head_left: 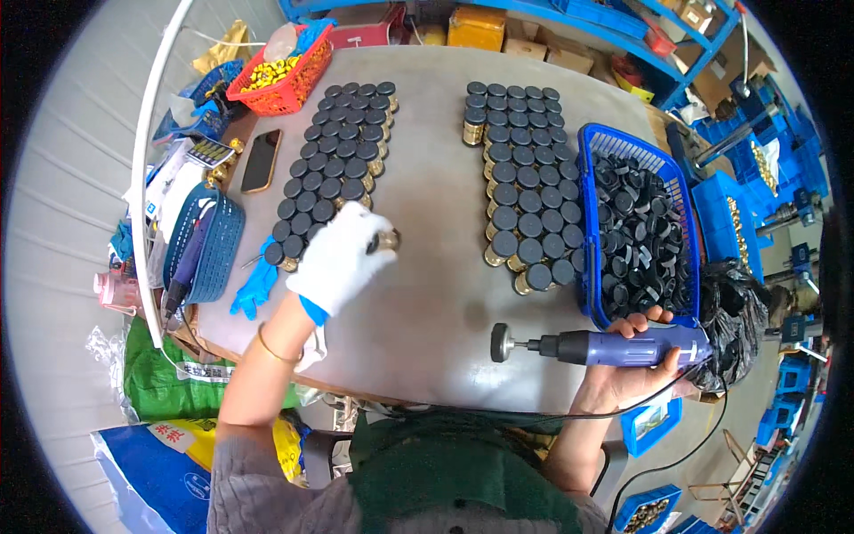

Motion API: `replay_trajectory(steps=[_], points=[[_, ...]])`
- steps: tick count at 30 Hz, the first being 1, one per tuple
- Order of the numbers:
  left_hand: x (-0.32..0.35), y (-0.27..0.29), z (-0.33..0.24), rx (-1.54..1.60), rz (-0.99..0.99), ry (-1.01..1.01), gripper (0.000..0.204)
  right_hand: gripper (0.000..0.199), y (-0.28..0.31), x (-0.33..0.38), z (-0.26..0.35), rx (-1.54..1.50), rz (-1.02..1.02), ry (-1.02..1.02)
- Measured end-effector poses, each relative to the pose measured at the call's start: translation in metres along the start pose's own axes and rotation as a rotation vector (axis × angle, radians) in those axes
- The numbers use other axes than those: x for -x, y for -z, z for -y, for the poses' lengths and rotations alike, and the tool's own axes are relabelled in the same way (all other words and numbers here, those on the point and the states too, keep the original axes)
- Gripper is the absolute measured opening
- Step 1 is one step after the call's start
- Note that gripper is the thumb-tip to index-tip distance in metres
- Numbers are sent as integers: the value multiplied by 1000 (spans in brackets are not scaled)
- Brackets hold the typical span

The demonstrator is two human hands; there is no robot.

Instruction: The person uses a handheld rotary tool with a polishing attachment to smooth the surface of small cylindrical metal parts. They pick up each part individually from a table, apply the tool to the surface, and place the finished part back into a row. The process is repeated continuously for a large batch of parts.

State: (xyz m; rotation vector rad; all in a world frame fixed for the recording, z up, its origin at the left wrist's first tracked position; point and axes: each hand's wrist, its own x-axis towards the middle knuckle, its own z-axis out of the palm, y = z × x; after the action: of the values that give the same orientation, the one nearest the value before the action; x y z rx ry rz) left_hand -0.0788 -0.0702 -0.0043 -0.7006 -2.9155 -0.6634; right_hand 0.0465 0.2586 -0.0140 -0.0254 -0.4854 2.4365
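Your right hand (636, 369) grips the purple power tool (614, 347); your gloved left hand (342, 258) pinches a brass piece (389, 239) beside the black-capped rows (334, 169).

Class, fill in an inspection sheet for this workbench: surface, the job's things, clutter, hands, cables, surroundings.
Surface: grey table, bare in the middle.
Job's things: brass piece in the gloved left hand; purple power tool in the bare right hand; two blocks of black-capped brass pieces; blue basket of black caps.
Clutter: phone, red basket, blue glove.
Hands: both gripping.
Cables: black cord from the tool.
Surroundings: blue shelving, sacks.
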Motion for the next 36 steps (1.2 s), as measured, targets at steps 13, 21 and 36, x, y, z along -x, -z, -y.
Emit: replay_trajectory(steps=[13, 21, 36], points=[[-19, -16, -5, -372, -201, -49, 26, 46, 5, 6, 3, 25, -30, 4], [-48, -75, -93, 116, 24, -145, 34, 46, 1, 7, 9, 12, -25, 27], [24, -56, -127, 264, 650, -26, 35, 40, 8, -1, 14, 2, -95, 24]])
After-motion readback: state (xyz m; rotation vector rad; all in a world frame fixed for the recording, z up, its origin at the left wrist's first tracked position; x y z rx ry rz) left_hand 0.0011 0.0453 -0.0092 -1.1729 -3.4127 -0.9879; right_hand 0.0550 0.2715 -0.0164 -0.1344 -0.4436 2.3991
